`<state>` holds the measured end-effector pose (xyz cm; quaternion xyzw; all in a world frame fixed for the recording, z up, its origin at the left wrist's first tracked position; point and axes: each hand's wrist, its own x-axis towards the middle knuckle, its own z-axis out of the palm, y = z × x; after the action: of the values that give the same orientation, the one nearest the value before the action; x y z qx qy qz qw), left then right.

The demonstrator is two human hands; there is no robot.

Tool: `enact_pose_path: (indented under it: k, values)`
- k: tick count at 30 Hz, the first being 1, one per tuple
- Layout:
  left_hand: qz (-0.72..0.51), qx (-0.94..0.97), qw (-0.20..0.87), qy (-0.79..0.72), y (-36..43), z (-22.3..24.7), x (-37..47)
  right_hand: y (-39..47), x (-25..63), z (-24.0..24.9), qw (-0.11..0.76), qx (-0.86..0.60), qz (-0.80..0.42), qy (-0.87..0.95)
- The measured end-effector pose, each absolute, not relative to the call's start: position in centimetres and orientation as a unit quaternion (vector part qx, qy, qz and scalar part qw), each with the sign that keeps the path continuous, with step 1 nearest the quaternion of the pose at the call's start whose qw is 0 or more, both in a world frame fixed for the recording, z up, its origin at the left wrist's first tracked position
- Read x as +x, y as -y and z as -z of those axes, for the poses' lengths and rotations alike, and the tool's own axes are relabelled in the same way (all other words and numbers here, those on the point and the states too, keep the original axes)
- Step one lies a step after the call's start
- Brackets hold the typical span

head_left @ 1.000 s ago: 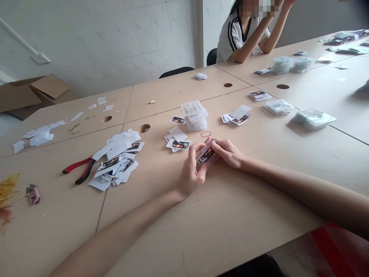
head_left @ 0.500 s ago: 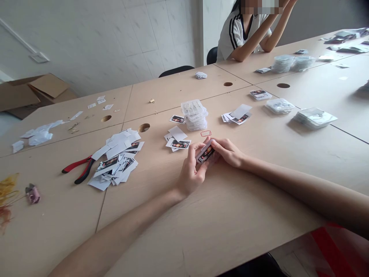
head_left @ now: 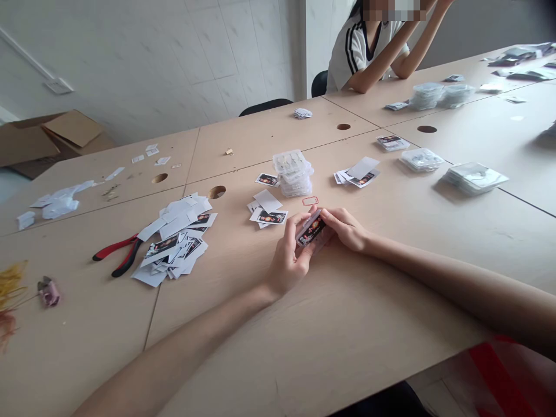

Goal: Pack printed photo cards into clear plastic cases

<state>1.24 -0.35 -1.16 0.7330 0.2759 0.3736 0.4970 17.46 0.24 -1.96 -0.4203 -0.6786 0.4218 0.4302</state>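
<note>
Between my two hands is a small clear plastic case with a dark printed card (head_left: 311, 229) showing in it. My left hand (head_left: 290, 255) wraps round its left and lower edges, thumb below and fingers above. My right hand (head_left: 345, 229) grips its upper right side, with the thumb on the edge; its other fingers are partly hidden. Just beyond my fingertips lies a small red-outlined rectangle (head_left: 310, 201). Behind it stands a stack of clear cases (head_left: 295, 174). Loose cards (head_left: 268, 211) lie left of the stack, and more cards (head_left: 359, 172) to its right.
A big card pile (head_left: 174, 249) and red-black pliers (head_left: 125, 249) lie to the left. Closed clear cases (head_left: 473, 176) sit at the right. Across the table (head_left: 243, 324), a person (head_left: 360, 55) leans on both elbows. A cardboard box (head_left: 47, 139) is at the far left.
The case between my hands is tilted slightly differently, and more of the printed card shows. Both hands have otherwise stayed in nearly the same place.
</note>
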Motion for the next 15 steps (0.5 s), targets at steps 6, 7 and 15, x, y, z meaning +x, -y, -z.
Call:
enact_pose_path:
  k: [6,7,15]
  values:
    - [-0.368,0.746,0.479,-0.28,0.31,1.15,1.15,-0.19,17.13,1.8,0.432,-0.41,-0.403,0.695]
    - [-0.366,0.752,0.475,-0.275,0.3,1.15,1.14,-0.16,17.08,1.79,0.432,-0.404,-0.398,0.702]
    - [-0.375,0.745,0.486,-0.262,0.26,1.32,1.19,0.0,17.1,1.32,0.418,-0.417,-0.359,0.723]
